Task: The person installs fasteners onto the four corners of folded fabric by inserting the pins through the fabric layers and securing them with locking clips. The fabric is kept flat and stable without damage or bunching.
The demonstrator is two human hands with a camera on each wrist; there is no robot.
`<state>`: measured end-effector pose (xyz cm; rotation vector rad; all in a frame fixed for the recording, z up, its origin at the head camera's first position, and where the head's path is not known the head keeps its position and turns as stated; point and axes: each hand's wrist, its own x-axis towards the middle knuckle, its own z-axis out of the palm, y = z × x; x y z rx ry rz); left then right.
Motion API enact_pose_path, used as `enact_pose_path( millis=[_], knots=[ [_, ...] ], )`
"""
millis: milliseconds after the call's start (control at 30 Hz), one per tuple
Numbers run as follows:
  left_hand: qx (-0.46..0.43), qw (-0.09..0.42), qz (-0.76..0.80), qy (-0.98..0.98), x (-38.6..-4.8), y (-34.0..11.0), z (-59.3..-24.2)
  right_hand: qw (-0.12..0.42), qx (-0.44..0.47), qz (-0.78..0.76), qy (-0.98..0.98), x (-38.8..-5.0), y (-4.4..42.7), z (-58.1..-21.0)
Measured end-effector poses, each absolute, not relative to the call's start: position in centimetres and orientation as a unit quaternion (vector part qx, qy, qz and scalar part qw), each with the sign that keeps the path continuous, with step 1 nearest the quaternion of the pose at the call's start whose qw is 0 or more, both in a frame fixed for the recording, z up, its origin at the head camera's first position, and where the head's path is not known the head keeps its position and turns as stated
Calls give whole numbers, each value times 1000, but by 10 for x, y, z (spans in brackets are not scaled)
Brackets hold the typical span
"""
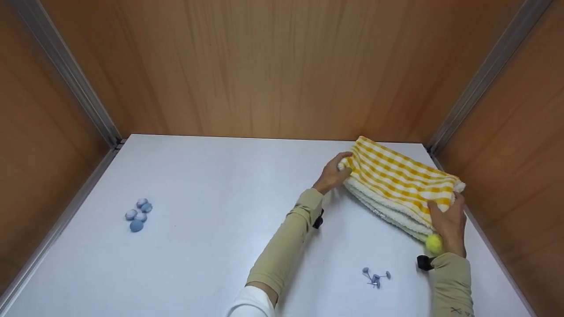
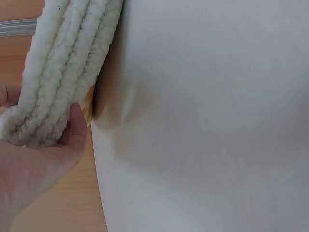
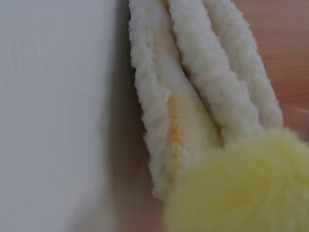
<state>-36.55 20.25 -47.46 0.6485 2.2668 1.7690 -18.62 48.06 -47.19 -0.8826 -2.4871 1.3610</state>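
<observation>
Blanket (image 1: 396,176), yellow-and-white checked on top and fleecy white at its layered edges, sits folded at the upper right of the frame, slanting down to the right. Its far corner overlaps the back edge of the white table (image 1: 229,185), and its right corner overlaps the right edge; whether it touches the back wall (image 1: 282,66) or right wall (image 1: 520,154) I cannot tell. The left hand (image 1: 333,172) pinches the blanket's left end, thumb on one face and fingers on the other. The right hand (image 1: 450,222) grips the lower right end, its thumb on the checked side; the rest of its fingers are mostly hidden. Just beside that hand is a fluffy yellow ball (image 1: 434,244), which covers part of the fleece in the right wrist view.

Tabletop stretches widely leftward from the blanket through the middle of the frame, crossed at lower centre by the left sleeve (image 1: 282,246). Below the blanket, between the two forearms, lie small stalked blue-grey pieces (image 1: 375,280), with the right sleeve (image 1: 451,284) to their right. Well apart, at left, five roundish blue-grey lumps (image 1: 139,215) cluster near the left wall (image 1: 39,145).
</observation>
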Motion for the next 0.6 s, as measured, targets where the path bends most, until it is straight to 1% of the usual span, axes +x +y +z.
enact_pose_path(
  millis=[100, 200, 467, 600],
  knots=[
    [240, 91, 596, 761, -365, 193, -474, 105, -277, 455, -839, -191, 478, -474],
    [238, 93, 591, 765, -365, 184, -473, 120, -259, 451, -845, -195, 476, -475],
    [181, 112, 572, 792, -362, 159, -475, 122, -221, 447, -858, -206, 468, -477],
    [167, 101, 573, 796, -362, 150, -476, 126, -200, 438, -867, -212, 463, -477]
  ],
)
